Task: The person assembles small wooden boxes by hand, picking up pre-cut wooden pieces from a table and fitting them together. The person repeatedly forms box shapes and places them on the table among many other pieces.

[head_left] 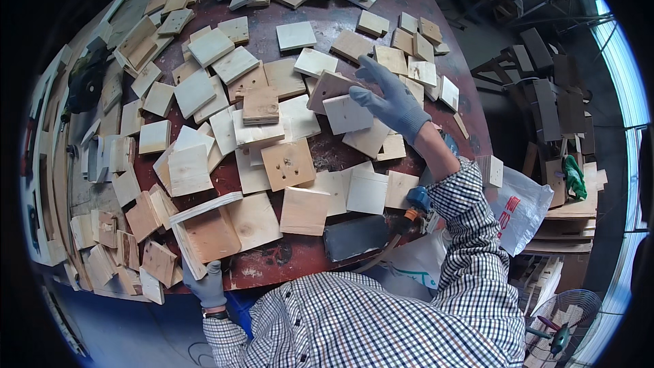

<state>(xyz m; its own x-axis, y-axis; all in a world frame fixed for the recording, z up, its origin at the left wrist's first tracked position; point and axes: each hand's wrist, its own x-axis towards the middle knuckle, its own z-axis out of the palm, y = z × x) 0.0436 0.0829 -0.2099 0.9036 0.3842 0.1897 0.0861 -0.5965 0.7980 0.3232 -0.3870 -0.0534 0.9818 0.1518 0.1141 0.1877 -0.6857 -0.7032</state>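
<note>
My left hand (206, 286), in a grey glove, grips the near end of a corner-shaped wooden piece (187, 244) at the table's front edge; some of its fingers are hidden. Its pale strips stand on edge around a brownish board (214, 230). Beside it lies a light square board (252, 221). My right hand (396, 101), also gloved, reaches over the pile with thumb and fingers apart. Its thumb is beside a tilted brown block (330, 90) with dark holes; I cannot tell whether they touch. Just below sits a pale block (347, 115).
Many loose wooden blocks cover the dark red table (255, 269). A dark slab (355, 237) and a blue-and-orange hose fitting (417, 199) are near my right forearm. Along the left lie long boards and a dark power tool (86, 83). A wire-caged fan (562, 334) stands lower right.
</note>
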